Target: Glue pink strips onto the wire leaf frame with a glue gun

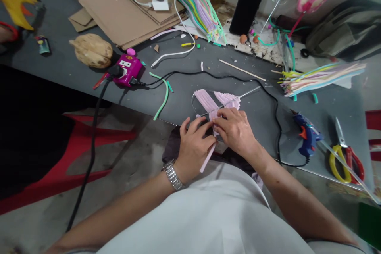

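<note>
Pale pink flattened straws [216,101] sit at 12 o'clock on a thin wire frame [250,92]; my left hand [195,147] and right hand [235,131] clamp them, fingers together, to keep them aligned.

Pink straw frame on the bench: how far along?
Done: two pale pink straw bands already lie across a thin wire frame. In hand: the left hand and right hand hold the bands where they meet, with one pink straw end sticking out below. Left: a bundle of multicoloured straws lies loose, and a blue glue gun sits on the bench, its cable plugged into a magenta power strip.
</note>
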Tool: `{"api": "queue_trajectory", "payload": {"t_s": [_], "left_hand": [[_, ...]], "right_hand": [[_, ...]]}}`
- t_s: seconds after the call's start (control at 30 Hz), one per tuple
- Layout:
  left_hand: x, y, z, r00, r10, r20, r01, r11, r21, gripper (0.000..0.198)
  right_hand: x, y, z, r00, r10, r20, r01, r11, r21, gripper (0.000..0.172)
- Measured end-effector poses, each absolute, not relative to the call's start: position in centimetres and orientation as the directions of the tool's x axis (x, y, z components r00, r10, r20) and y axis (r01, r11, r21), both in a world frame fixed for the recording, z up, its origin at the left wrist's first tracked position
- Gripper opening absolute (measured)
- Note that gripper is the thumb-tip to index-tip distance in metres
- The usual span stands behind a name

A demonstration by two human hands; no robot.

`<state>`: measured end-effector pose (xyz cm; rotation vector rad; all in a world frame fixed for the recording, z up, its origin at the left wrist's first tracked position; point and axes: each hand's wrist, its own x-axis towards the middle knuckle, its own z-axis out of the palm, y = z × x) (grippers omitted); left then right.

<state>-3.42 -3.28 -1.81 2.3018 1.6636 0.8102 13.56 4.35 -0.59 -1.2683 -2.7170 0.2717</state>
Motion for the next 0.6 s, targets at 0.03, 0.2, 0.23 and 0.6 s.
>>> {"api": "queue_trajectory", "payload": {"t_s": [0.03, 0.2, 0.23, 0.6], "left_hand": [[-3.41, -3.28, -1.86, 0.224, 0.917, 0.33, 0.816, -0.362, 0.451, 0.014], [-3.34, -3.22, -1.99, 0.238, 0.897, 0.372, 0.804, -0.396, 0.443, 0.016], [-3.31, -3.21, -1.98, 0.239, 0.897, 0.373, 0.803, -0.398, 0.443, 0.017], [-3.25, -3.47, -2.43, 0.23, 0.873, 0.431, 0.8, -0.422, 0.427, 0.015]], "right_hand": [[13.58, 4.37, -0.63, -0.636, 0.771, 0.04, 0.745, 0.627, -0.227, 0.015], [13.73, 4.42, -0.6, -0.642, 0.766, 0.023, 0.737, 0.625, -0.257, 0.015], [13.74, 4.41, -0.57, -0.646, 0.763, 0.024, 0.734, 0.629, -0.256, 0.016], [13.4, 4.26, -0.27, -0.658, 0.753, -0.003, 0.743, 0.649, -0.162, 0.015]]}}
